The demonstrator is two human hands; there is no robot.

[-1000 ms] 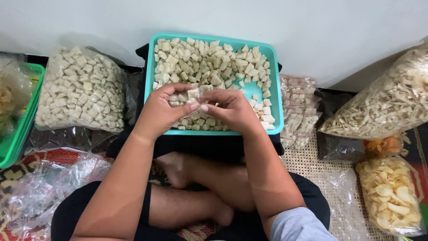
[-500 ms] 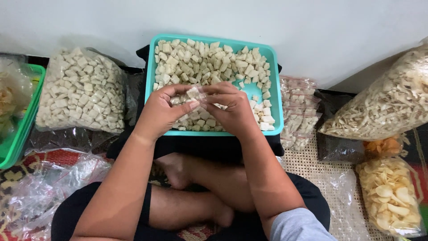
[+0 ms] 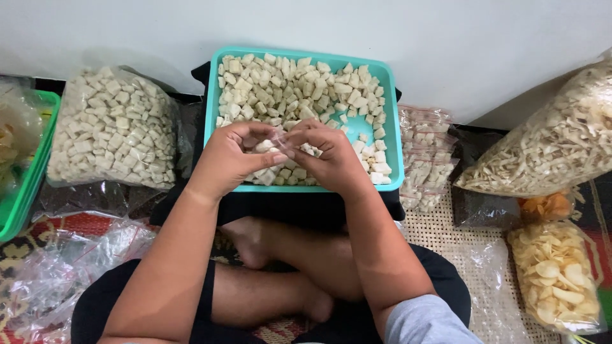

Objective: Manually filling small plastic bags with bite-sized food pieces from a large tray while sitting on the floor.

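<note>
Holding: your left hand and right hand meet over the near half of the teal rectangular plastic tray, fingertips pinched together on a small clear plastic pouch of pale cracker cubes.
Left hand: closed in a pinch on the pouch's left side, thumb below, fingers curled over the top.
Right hand: closed in a pinch on the pouch's right side, knuckles toward you.
Change: a second ago the pouch stood higher between your fingertips with its cubes plainly exposed; now it sits lower and is more covered by your fingers. Judged from this, the pouch's mouth is being worked between both pinches rather than being filled.
Pouch axis: the long axis appears to run left to right, spanning the two pinches; which end holds the opening cannot be told, since your fingers cover it.
Tray: holds loose pale cracker cubes, heaped toward the far edge, with bare teal bottom at the right.
Left of tray: a large clear bag of the same pale cubes, lying on its side.
Right of tray: a stack of small filled clear pouches, just beside the rim.
Far right: a big clear bag of pale strip crackers, and near you a clear bag of round yellow chips.
</note>
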